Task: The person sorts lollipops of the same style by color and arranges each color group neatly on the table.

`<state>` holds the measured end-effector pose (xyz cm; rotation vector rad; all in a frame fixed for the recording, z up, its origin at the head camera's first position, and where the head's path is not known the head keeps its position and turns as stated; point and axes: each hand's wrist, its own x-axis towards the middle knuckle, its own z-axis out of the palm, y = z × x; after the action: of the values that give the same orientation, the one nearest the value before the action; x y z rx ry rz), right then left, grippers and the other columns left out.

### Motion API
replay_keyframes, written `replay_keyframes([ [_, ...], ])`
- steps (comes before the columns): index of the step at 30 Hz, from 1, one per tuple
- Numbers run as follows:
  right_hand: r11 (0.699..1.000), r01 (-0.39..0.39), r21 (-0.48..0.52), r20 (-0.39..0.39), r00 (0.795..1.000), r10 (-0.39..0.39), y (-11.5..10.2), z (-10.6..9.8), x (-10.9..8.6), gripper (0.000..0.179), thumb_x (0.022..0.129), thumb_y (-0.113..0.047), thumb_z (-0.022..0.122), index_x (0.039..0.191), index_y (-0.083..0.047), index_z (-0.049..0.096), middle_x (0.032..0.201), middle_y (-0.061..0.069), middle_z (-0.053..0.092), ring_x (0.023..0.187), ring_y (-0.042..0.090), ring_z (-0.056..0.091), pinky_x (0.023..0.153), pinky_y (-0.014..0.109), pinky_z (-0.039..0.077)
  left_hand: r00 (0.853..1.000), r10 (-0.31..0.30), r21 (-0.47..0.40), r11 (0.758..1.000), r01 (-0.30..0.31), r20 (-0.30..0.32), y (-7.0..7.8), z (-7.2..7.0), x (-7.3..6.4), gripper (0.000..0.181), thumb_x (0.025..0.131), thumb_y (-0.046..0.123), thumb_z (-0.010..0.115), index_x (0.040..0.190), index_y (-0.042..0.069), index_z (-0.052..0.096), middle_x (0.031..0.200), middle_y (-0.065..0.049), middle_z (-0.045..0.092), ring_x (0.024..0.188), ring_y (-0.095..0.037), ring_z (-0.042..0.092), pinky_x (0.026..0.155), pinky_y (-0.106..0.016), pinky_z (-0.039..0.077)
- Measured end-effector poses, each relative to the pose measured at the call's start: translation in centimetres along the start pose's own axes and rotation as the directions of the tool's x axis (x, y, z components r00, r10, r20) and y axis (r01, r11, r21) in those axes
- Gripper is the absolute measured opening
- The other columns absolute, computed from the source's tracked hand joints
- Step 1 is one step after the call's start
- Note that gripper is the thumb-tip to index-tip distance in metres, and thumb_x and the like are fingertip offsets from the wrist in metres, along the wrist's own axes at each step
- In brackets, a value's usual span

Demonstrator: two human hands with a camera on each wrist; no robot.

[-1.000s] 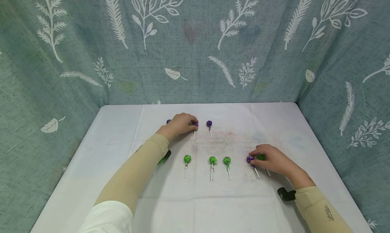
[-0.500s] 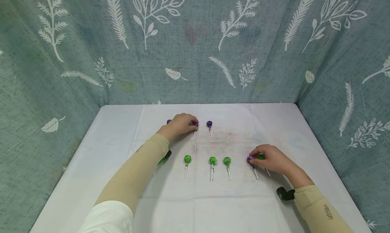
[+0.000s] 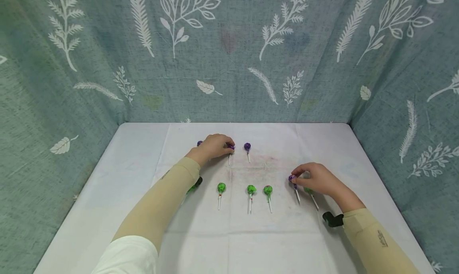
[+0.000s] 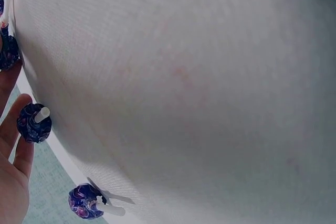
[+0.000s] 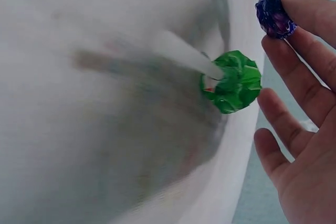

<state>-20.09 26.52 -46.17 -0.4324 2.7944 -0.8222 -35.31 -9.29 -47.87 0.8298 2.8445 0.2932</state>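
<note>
My left hand (image 3: 214,145) reaches to the back row and pinches the wrapped head of a purple lollipop (image 3: 231,147), its white stick pointing toward me. Another purple lollipop (image 4: 34,123) sits beside its lower fingers in the left wrist view, hidden under the hand in the head view. To the right, my right hand (image 3: 319,180) holds a purple lollipop (image 5: 275,17) by its head between thumb and fingertips, stick hanging down. Just below that hand is a green lollipop (image 5: 233,82), its head partly covered by the hand in the head view.
Three green lollipops, the nearest to the left hand being this one (image 3: 221,187), line the middle of the white table (image 3: 272,246). A further green lollipop (image 3: 191,189) is partly behind the left forearm. Purple lollipops (image 3: 247,146) (image 3: 199,143) flank the left hand. Patterned curtains (image 3: 229,67) enclose the table.
My right hand has moved away from me and slightly left, carrying the purple lollipop and uncovering more of the green one. The left hand keeps its place and pinch.
</note>
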Motion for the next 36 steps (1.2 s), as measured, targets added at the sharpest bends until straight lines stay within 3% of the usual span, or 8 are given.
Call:
replay_keyframes([
  [13, 1.000, -0.026, -0.017, -0.017, 1.000, 0.026, -0.4, -0.6, 2.1, 0.030, 0.079, -0.046, 0.065, 0.100, -0.025, 0.065, 0.095, -0.009, 0.061, 0.100, 0.019, 0.054, 0.083, 0.045, 0.042, 1.000, 0.019, -0.014, 1.000, -0.019, -0.019, 0.1, -0.2, -0.3, 0.030, 0.082, 0.043, 0.062, 0.108, 0.029, 0.064, 0.105, 0.011, 0.061, 0.100, -0.012, 0.054, 0.087, -0.040, 0.041],
  [27, 0.999, -0.008, -0.032, -0.014, 1.000, 0.007, -1.2, -1.8, 5.1, 0.029, 0.082, -0.043, 0.063, 0.104, -0.025, 0.064, 0.096, -0.009, 0.061, 0.097, 0.020, 0.055, 0.074, 0.038, 0.044, 1.000, 0.006, -0.006, 1.000, -0.006, -0.002, -0.1, 0.1, -0.2, 0.031, 0.082, 0.046, 0.061, 0.110, 0.031, 0.063, 0.107, 0.012, 0.060, 0.102, -0.010, 0.053, 0.088, -0.037, 0.041],
  [36, 0.999, -0.005, -0.035, -0.008, 1.000, 0.005, -1.6, -1.8, 6.9, 0.029, 0.082, -0.042, 0.063, 0.105, -0.024, 0.064, 0.099, -0.008, 0.061, 0.102, 0.022, 0.053, 0.080, 0.042, 0.043, 1.000, 0.018, -0.020, 1.000, -0.018, -0.001, -0.2, 0.0, -0.1, 0.031, 0.082, 0.045, 0.062, 0.109, 0.030, 0.063, 0.108, 0.010, 0.060, 0.103, -0.013, 0.053, 0.088, -0.040, 0.041],
])
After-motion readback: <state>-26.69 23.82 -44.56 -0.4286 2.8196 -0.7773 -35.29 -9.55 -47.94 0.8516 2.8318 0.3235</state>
